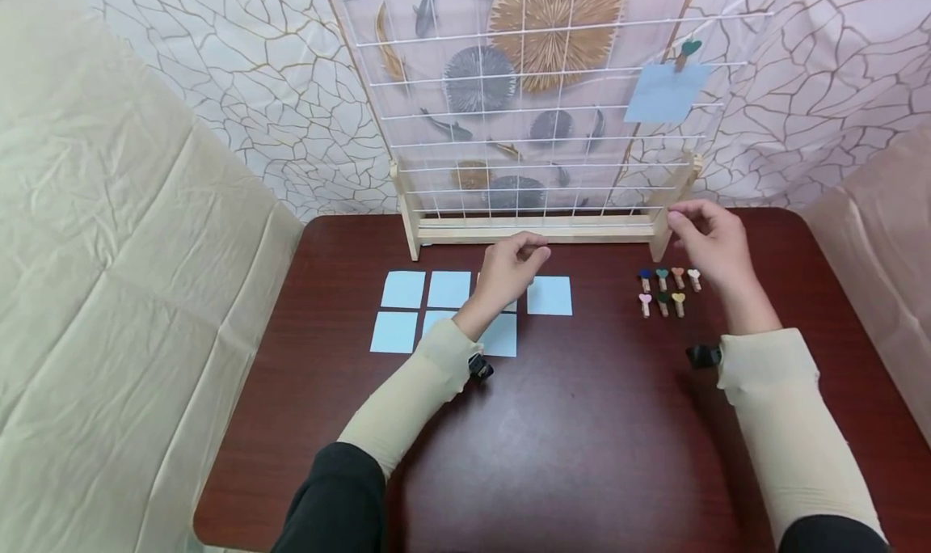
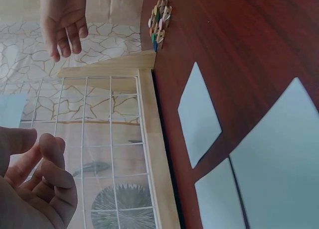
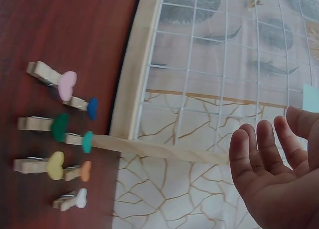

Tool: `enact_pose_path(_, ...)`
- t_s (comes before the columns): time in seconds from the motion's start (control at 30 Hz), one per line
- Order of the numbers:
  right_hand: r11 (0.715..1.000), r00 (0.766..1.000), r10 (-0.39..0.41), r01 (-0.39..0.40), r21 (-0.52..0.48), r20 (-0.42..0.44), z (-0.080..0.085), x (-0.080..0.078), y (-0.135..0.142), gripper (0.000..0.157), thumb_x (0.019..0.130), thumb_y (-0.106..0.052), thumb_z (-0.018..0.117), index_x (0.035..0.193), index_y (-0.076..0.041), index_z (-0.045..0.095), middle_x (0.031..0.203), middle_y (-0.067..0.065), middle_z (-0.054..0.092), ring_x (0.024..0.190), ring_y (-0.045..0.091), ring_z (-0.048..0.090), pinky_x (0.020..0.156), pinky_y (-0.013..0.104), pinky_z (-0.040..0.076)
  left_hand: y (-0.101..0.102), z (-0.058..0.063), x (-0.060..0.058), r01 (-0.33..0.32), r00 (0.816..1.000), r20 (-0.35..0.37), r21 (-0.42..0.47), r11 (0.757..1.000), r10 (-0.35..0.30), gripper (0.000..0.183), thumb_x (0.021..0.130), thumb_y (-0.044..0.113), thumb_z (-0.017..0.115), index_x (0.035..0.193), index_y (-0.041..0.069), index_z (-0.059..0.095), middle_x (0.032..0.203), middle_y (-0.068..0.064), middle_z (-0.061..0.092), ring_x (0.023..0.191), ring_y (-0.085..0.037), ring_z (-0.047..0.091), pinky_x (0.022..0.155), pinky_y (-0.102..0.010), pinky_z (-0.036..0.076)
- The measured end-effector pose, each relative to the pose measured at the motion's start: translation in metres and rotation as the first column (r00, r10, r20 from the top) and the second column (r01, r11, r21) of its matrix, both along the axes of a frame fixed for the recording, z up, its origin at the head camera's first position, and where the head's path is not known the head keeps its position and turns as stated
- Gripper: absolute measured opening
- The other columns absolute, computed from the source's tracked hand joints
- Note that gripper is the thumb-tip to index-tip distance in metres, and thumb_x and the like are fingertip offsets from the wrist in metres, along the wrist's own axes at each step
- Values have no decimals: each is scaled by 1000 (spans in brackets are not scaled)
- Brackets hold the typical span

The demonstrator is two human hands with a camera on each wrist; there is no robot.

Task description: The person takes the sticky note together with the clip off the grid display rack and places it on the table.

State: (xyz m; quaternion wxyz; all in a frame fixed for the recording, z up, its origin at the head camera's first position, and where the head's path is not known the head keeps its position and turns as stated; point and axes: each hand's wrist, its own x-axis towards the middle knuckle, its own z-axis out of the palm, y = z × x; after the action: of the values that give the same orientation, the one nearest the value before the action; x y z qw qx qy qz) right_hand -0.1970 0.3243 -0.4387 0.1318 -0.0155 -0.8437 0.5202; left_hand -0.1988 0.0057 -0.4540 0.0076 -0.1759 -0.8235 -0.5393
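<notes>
My left hand (image 1: 505, 276) hovers over the light blue paper squares with loosely bent fingers and nothing held; in its wrist view the thumb and fingertips stand apart. Several of these squares (image 1: 549, 296) lie in two rows, some partly hidden by the hand and forearm. Near the rack's right foot is my right hand (image 1: 716, 242), raised, its fingers (image 3: 239, 144) relaxed and empty. Below it lie several small wooden clothespins (image 1: 679, 301) with coloured hearts. High on the right of the white wire grid (image 1: 436, 116), a clothespin with a green heart (image 1: 689, 47) holds one blue square (image 1: 665, 96).
A wooden stand (image 1: 534, 234) carries the upright grid at the back of the dark red-brown table (image 1: 567, 440). Behind it hangs a patterned cloth (image 1: 276, 92) with gold lines. Pale cloth (image 1: 109, 254) hangs along the left side, and more along the right.
</notes>
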Motion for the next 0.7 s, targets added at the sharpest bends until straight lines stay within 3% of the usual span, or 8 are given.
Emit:
enact_pose_path(0.17,1000,999,-16,16,0,-48,12,-8,-2,35,107,-20,63,126,9,66,94,-25,62,81,-6,61,72,10,52,5,6,-7,18,999,34,30,999,-19,26,106,16,66,129,6,71,103,-11,77,67,-23,71,60,-26,56)
enact_pose_path(0.4,999,996,-31,28,-30,-89,32,-16,-5,26,107,-21,63,120,0,70,99,-22,62,84,-1,60,72,10,51,11,10,-17,-8,996,91,81,997,0,29,105,16,67,133,7,71,107,-12,78,74,-40,74,62,-28,58)
enact_pose_path(0.53,999,992,-40,36,-37,-119,41,-21,-7,17,106,-21,65,116,-10,73,99,-23,63,85,-1,59,73,10,50,14,14,-21,-24,994,109,72,997,16,30,106,18,66,134,9,71,110,-11,78,71,-33,74,61,-27,57)
enact_pose_path(0.7,997,989,-35,25,-70,-147,50,-28,-9,12,105,-19,66,113,-16,75,99,-20,65,82,-1,61,72,11,52,17,24,-27,-7,997,77,57,998,3,32,107,19,66,137,9,70,109,-10,78,68,-28,74,63,-26,56)
